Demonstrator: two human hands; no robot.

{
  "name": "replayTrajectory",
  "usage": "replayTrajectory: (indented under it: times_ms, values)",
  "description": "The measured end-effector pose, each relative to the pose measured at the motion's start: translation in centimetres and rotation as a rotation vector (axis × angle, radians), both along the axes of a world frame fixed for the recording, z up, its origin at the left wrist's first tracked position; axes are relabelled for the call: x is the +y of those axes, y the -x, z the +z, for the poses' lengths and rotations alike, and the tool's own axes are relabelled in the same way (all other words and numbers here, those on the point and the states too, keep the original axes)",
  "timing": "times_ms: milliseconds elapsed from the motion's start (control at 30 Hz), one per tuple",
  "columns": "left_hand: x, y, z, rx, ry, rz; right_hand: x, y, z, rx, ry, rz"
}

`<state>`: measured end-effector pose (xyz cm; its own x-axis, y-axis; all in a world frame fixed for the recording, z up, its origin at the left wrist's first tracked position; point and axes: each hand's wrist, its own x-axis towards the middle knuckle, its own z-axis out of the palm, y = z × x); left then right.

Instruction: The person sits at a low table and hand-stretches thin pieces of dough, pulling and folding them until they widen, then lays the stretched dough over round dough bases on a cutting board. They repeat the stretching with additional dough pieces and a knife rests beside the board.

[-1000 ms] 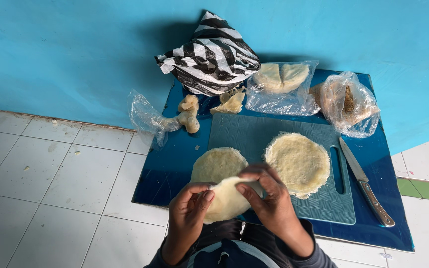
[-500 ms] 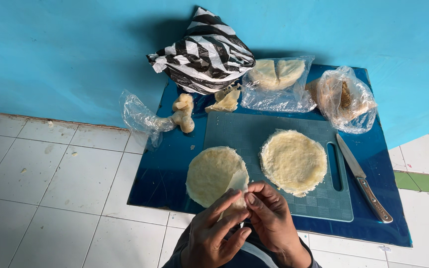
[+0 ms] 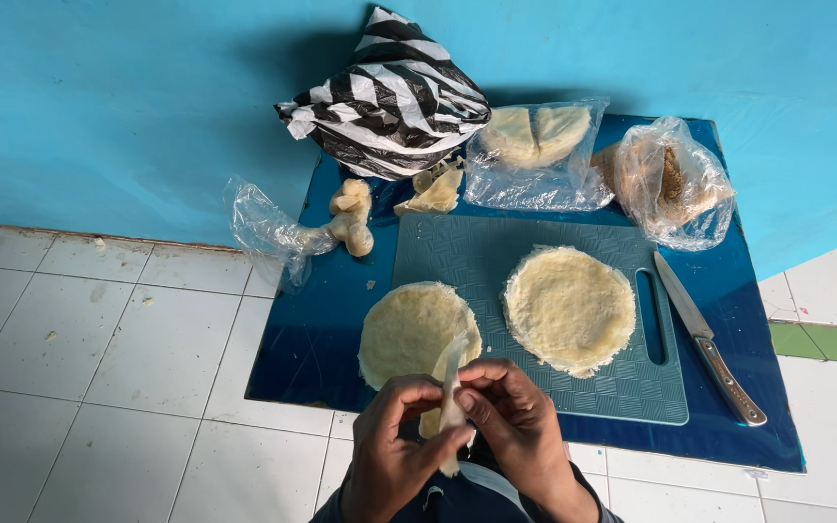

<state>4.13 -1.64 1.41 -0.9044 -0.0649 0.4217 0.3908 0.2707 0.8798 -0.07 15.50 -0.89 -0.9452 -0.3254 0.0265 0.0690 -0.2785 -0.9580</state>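
Dough piece (image 3: 449,392), pale and folded edge-on into a thin upright strip, is pinched between both hands at the bottom middle of the head view, over the near edge of the blue mat (image 3: 322,329). The left hand (image 3: 394,450) grips it from the left with thumb and fingertips closed on it; the right hand (image 3: 515,426) pinches it from the right the same way. Its lower end is hidden behind the fingers, and both forearms are cut off by the bottom edge of the picture.

A second ago the piece lay open as a flat round in the hands; now it is folded narrow and the hands are drawn closer together.

Two flat dough rounds lie on the mat: one (image 3: 409,329) overlapping the near left corner of the green cutting board (image 3: 477,257), just behind the hands, the other (image 3: 570,308) on the board's middle. One knife (image 3: 707,339) lies along the mat's right edge, beside the board. At the far edge sit three bags: a black-and-white striped bag (image 3: 389,97), a clear bag (image 3: 535,155) with pale half-rounds, and a clear bag (image 3: 675,179) whose brownish contents are hard to make out. A fourth, crumpled clear bag (image 3: 263,228) hangs off the far left corner, touching a knobbly dough lump (image 3: 353,218).
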Motion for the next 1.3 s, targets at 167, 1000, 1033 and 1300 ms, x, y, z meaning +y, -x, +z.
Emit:
replayTrajectory:
  times_ms: [167,1000,1033,1300]
  values:
    - [-0.6,0.1,-0.5,-0.150,0.023,0.101,-0.2,-0.1,0.6,0.127,-0.195,-0.035]
    - [-1.7,-0.1,-2.2,0.091,0.205,0.286,1.3,0.2,-0.4,0.062,-0.336,-0.132]
    - [-1.9,-0.1,-2.5,0.098,0.183,0.305,1.3,0.2,-0.4,0.087,-0.355,-0.189]
    - [-2.1,0.8,-2.9,-0.140,-0.214,0.065,1.0,0.0,1.5,0.350,-0.380,-0.163]
